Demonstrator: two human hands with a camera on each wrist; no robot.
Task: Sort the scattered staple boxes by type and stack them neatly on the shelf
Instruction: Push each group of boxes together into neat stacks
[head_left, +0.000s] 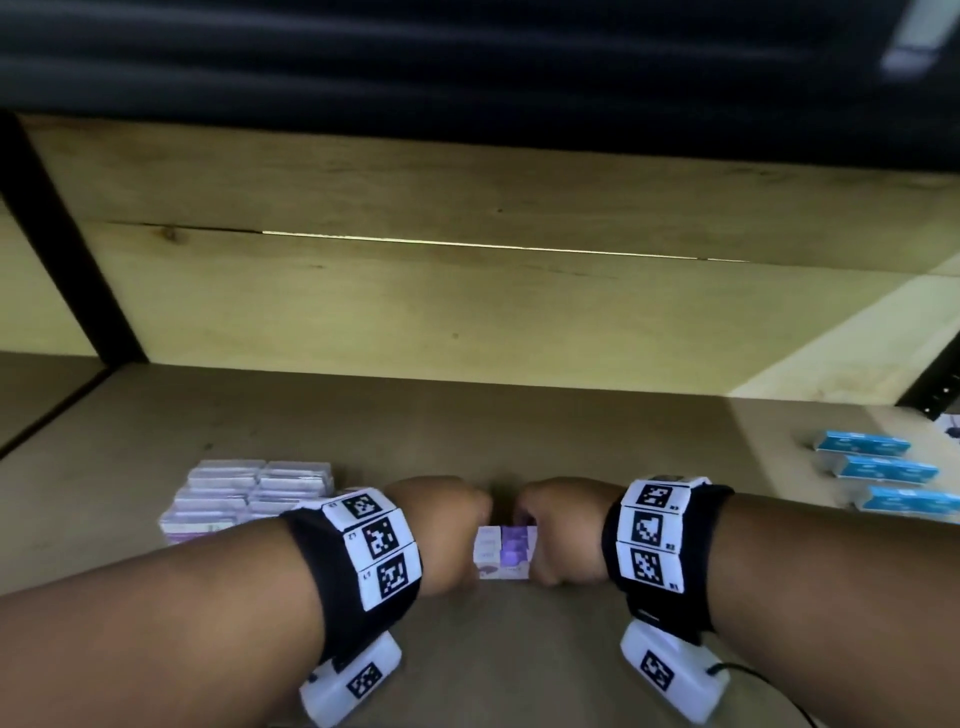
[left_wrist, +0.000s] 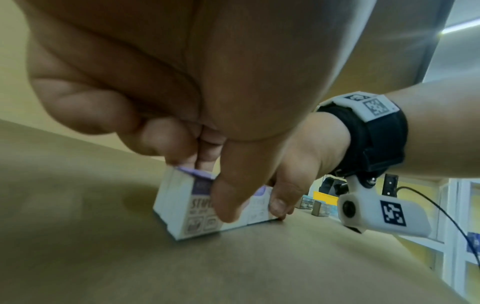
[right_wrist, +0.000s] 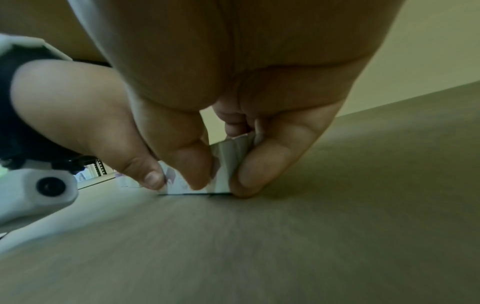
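Note:
A small block of purple-and-white staple boxes (head_left: 503, 552) stands on the brown shelf board (head_left: 467, 426), pressed between both hands. My left hand (head_left: 451, 535) grips its left side; in the left wrist view the thumb and fingers of that left hand (left_wrist: 205, 185) pinch the boxes (left_wrist: 182, 207). My right hand (head_left: 558, 538) grips the right side, and the right hand (right_wrist: 222, 181) pinches the boxes (right_wrist: 226, 164) between thumb and curled fingers. A neat stack of purple boxes (head_left: 244, 493) sits just left of my left wrist.
Three blue staple boxes (head_left: 878, 473) lie in a row at the shelf's right end. A wooden back panel (head_left: 467, 291) closes the shelf behind, with a black upright (head_left: 67, 249) at the left. More small boxes (left_wrist: 314, 204) show far off in the left wrist view.

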